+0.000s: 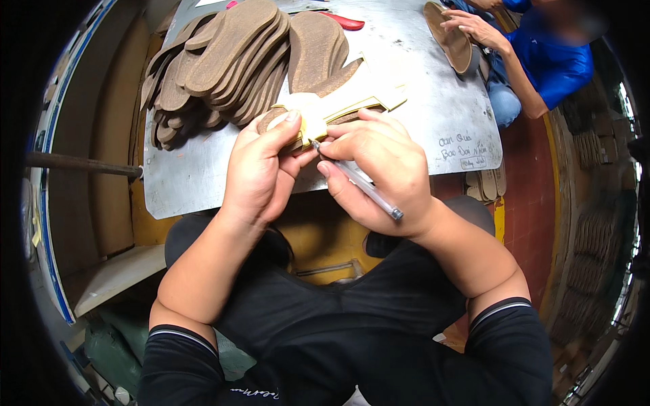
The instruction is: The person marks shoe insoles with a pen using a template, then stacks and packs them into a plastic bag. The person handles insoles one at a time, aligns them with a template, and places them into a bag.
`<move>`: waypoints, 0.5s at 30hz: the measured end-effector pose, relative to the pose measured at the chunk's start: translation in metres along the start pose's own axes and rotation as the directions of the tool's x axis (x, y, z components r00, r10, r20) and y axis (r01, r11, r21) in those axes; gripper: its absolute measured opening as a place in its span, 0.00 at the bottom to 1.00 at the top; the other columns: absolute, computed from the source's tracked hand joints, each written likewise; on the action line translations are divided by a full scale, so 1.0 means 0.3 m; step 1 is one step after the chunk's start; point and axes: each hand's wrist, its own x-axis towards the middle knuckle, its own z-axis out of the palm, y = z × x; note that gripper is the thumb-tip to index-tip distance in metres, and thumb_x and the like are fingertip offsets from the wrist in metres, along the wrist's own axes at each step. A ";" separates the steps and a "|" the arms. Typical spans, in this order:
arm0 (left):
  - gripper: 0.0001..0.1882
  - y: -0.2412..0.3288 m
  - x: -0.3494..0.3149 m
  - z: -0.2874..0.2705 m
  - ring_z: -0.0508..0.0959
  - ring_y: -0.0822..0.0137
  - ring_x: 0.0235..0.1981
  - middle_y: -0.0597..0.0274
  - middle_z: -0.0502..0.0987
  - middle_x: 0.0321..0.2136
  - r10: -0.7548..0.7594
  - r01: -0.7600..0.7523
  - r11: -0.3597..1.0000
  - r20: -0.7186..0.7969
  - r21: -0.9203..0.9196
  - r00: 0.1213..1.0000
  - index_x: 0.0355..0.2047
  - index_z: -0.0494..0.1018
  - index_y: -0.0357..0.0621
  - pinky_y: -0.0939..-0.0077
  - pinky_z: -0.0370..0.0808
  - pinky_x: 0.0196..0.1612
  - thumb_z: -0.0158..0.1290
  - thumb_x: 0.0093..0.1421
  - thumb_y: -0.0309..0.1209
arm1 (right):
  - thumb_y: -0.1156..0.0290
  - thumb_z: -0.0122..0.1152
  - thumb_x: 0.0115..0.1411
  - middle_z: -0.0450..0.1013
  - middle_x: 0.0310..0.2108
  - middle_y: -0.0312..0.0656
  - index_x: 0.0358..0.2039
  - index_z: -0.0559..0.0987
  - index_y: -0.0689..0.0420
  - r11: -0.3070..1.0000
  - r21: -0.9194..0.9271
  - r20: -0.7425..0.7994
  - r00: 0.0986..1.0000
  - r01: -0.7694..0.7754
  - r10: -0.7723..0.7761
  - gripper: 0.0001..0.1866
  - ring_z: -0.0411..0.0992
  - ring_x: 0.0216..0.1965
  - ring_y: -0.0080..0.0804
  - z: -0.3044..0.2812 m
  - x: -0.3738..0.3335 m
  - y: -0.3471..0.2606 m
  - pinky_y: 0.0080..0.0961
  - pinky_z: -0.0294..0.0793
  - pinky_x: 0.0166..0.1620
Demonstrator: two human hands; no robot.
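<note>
Pinching a clear pen [369, 188] in the right hand [382, 166] and a yellow-edged piece [332, 105] against a brown sole [272, 119] in the left hand [257, 166]. Likely light, bendable, best gripped at the edges, though hard to judge in glare; held over the metal table [447, 108], before stacked soles [237, 51].

Grey metal table [450, 108] under piles of brown soles [230, 54] and a red piece [345, 21]
</note>
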 end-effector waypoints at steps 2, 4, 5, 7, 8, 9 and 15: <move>0.14 -0.011 -0.004 0.022 0.88 0.67 0.49 0.55 0.86 0.50 0.018 -0.018 1.000 -0.021 0.012 1.000 0.59 0.78 0.35 0.71 0.87 0.51 0.56 0.81 0.31 | 0.73 0.75 0.60 0.85 0.38 0.44 0.40 0.85 0.57 1.000 -0.001 0.020 1.000 -0.007 0.007 0.09 0.85 0.48 0.49 0.016 -0.015 -0.004 0.52 0.81 0.60; 0.13 -0.014 -0.003 0.000 0.88 0.68 0.47 0.56 0.86 0.49 0.026 -0.026 0.999 -0.003 0.038 1.000 0.58 0.78 0.36 0.73 0.86 0.50 0.56 0.80 0.31 | 0.74 0.75 0.59 0.84 0.37 0.45 0.38 0.84 0.58 1.000 0.002 0.023 1.000 0.006 -0.006 0.08 0.85 0.48 0.51 0.033 -0.010 -0.010 0.50 0.81 0.58; 0.13 -0.015 -0.003 -0.008 0.88 0.69 0.47 0.56 0.86 0.49 0.028 -0.029 0.998 0.007 0.052 1.000 0.58 0.78 0.36 0.74 0.86 0.49 0.57 0.80 0.31 | 0.75 0.75 0.59 0.83 0.36 0.46 0.37 0.83 0.58 1.000 0.000 0.028 1.000 0.002 -0.002 0.08 0.85 0.47 0.51 0.038 -0.006 -0.014 0.50 0.82 0.57; 0.12 -0.015 -0.009 0.003 0.87 0.70 0.46 0.57 0.87 0.48 0.059 -0.059 0.997 -0.010 0.042 0.998 0.57 0.78 0.36 0.75 0.85 0.48 0.57 0.80 0.31 | 0.76 0.75 0.58 0.83 0.36 0.46 0.37 0.83 0.59 1.000 -0.004 0.038 0.999 -0.005 0.006 0.08 0.84 0.46 0.52 0.044 0.002 -0.024 0.49 0.82 0.56; 0.12 -0.018 -0.011 0.009 0.87 0.70 0.45 0.58 0.87 0.48 0.074 -0.073 0.997 -0.018 0.037 0.997 0.57 0.78 0.37 0.76 0.85 0.48 0.58 0.80 0.31 | 0.76 0.74 0.57 0.82 0.35 0.46 0.36 0.83 0.59 1.000 -0.015 0.038 0.999 -0.004 0.004 0.08 0.84 0.46 0.52 0.048 0.002 -0.027 0.48 0.82 0.56; 0.12 -0.022 -0.012 0.013 0.87 0.70 0.45 0.57 0.87 0.48 0.083 -0.082 0.996 -0.031 0.036 0.996 0.57 0.78 0.37 0.76 0.85 0.48 0.58 0.80 0.31 | 0.76 0.74 0.57 0.82 0.35 0.47 0.36 0.82 0.59 1.000 -0.026 0.036 0.999 -0.002 0.003 0.08 0.84 0.45 0.52 0.052 0.005 -0.031 0.48 0.82 0.55; 0.12 -0.037 -0.022 0.021 0.87 0.70 0.46 0.56 0.86 0.48 0.102 -0.099 0.994 -0.065 0.038 0.993 0.58 0.78 0.35 0.75 0.85 0.49 0.57 0.80 0.29 | 0.77 0.74 0.57 0.81 0.34 0.47 0.35 0.81 0.59 0.998 -0.058 0.047 0.999 0.001 0.002 0.08 0.84 0.44 0.53 0.054 0.013 -0.047 0.49 0.82 0.55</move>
